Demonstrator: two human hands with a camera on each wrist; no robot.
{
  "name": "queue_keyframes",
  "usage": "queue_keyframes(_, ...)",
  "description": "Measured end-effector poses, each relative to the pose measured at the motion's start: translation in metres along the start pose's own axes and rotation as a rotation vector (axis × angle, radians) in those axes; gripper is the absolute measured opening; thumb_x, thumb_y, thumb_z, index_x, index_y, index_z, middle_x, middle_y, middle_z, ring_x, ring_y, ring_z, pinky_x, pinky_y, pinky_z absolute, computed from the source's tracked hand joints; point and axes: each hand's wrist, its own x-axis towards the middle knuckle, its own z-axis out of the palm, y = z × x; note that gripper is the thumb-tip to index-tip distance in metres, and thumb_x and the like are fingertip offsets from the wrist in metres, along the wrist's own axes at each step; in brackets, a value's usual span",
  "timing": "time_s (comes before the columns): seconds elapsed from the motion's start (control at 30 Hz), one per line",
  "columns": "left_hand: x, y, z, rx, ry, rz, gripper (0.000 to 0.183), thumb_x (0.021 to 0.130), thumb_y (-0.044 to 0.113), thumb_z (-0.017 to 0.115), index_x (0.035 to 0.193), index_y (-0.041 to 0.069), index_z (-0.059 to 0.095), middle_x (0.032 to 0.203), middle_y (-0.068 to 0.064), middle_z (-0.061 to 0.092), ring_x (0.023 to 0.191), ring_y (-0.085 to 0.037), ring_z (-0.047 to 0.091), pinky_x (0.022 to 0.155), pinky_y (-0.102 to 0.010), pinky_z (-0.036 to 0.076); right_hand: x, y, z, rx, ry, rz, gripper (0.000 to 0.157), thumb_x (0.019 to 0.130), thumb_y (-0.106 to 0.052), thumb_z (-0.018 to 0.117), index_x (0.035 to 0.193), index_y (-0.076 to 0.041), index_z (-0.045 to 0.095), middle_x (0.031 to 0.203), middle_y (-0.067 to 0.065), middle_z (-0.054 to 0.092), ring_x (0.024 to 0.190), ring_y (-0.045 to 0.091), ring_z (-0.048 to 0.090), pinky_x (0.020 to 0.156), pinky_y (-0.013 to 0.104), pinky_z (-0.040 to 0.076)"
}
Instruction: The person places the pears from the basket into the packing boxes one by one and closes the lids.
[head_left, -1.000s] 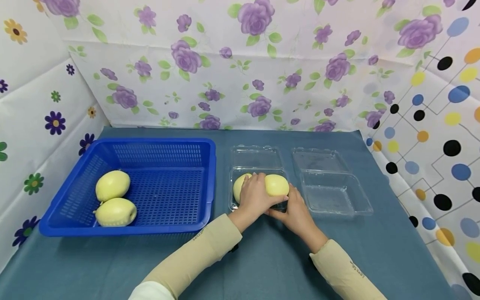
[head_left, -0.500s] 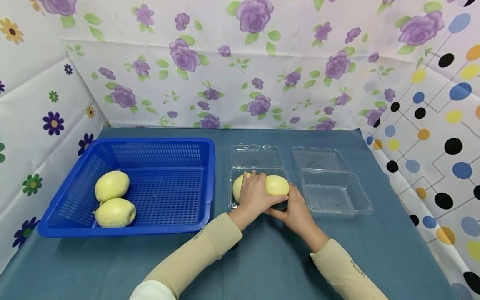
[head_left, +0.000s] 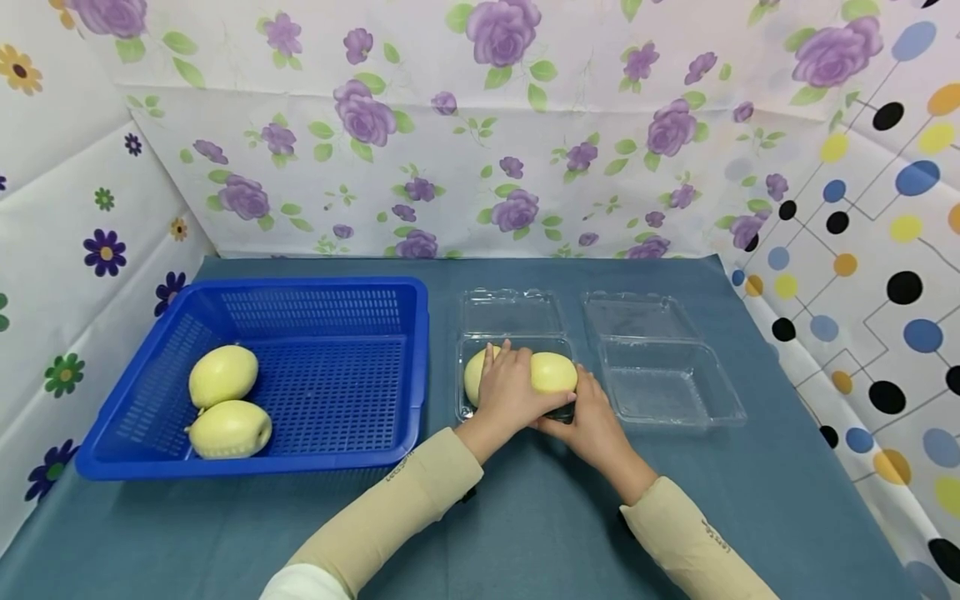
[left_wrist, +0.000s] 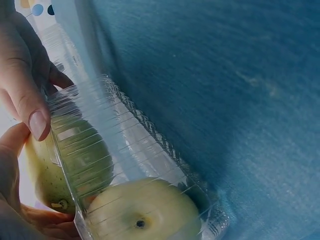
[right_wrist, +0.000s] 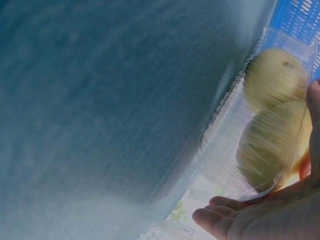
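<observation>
Two pale yellow melons sit side by side in the base of an open clear plastic clamshell container (head_left: 512, 315). My left hand (head_left: 508, 387) lies over them, gripping the right melon (head_left: 553, 372) with its fingers on the far side and thumb in front. It partly hides the left melon (head_left: 473, 382). With fingers along the right wall and thumb at the front, my right hand (head_left: 596, 423) holds the container. In the left wrist view, one melon (left_wrist: 145, 210) shows its dark-centred end through the ribbed wall. Both melons also appear through the plastic in the right wrist view.
A blue perforated basket (head_left: 360, 367) stands on the left, with two more melons (head_left: 223, 377) near its left end. To the right is a second open clear clamshell container (head_left: 660, 387). Blue-grey cloth (head_left: 525, 533) covers the table, and patterned sheets (head_left: 450, 167) enclose it.
The head view has shifted very slightly. Both hands, the melons and the containers keep their places.
</observation>
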Motion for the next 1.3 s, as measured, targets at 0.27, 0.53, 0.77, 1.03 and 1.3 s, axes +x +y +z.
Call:
queue_keyframes(0.27, -0.0007, -0.0016, -0.0034, -0.014, -0.036, 0.01, 0.082, 0.078, 0.066, 0.063, 0.131, 0.004, 0.054, 0.127, -0.011, 0.059, 0.138, -0.03, 0.036, 0.118, -0.048, 0.014, -0.0007, 0.0004, -0.0008, -0.032, -0.018, 0.021, 0.109, 0.079, -0.047, 0.073, 0.148, 0.01, 0.011, 0.151, 0.033, 0.018, 0.138, 0.049, 0.02, 0.105, 0.064, 0.027)
queue_keyframes(0.53, -0.0011, -0.0017, -0.0038, -0.036, -0.027, 0.018, 0.077, 0.08, 0.061, 0.064, 0.13, 0.004, 0.054, 0.126, -0.011, 0.059, 0.138, -0.03, 0.036, 0.117, -0.047, 0.015, -0.0006, 0.0013, -0.0014, -0.038, -0.02, 0.021, 0.11, 0.079, -0.051, 0.072, 0.148, 0.01, 0.01, 0.152, 0.032, 0.016, 0.139, 0.048, 0.019, 0.107, 0.063, 0.026)
queue_keyframes(0.77, -0.0015, -0.0021, -0.0051, -0.047, -0.023, 0.022, 0.074, 0.082, 0.059, 0.063, 0.129, 0.003, 0.054, 0.124, -0.012, 0.06, 0.138, -0.03, 0.036, 0.118, -0.047, 0.015, -0.0015, 0.0012, -0.0014, -0.03, -0.005, 0.015, 0.112, 0.077, -0.052, 0.073, 0.148, 0.009, 0.011, 0.152, 0.031, 0.017, 0.139, 0.047, 0.02, 0.106, 0.064, 0.027)
queue_keyframes(1.03, -0.0015, -0.0035, -0.0058, -0.049, -0.041, 0.023, 0.07, 0.085, 0.055, 0.063, 0.13, 0.003, 0.053, 0.126, -0.013, 0.059, 0.139, -0.03, 0.034, 0.118, -0.046, 0.014, -0.0007, 0.0011, 0.0003, -0.031, -0.004, 0.009, 0.112, 0.077, -0.05, 0.074, 0.148, 0.009, 0.011, 0.152, 0.032, 0.017, 0.139, 0.048, 0.021, 0.106, 0.063, 0.028)
queue_keyframes(1.3, -0.0006, -0.0042, -0.0069, -0.088, -0.056, -0.002, 0.07, 0.087, 0.054, 0.06, 0.135, 0.003, 0.049, 0.135, -0.013, 0.053, 0.14, -0.031, 0.032, 0.118, -0.046, 0.014, -0.0017, -0.0003, 0.0012, -0.028, -0.006, 0.011, 0.112, 0.078, -0.051, 0.073, 0.148, 0.009, 0.01, 0.152, 0.032, 0.016, 0.139, 0.048, 0.02, 0.106, 0.063, 0.027)
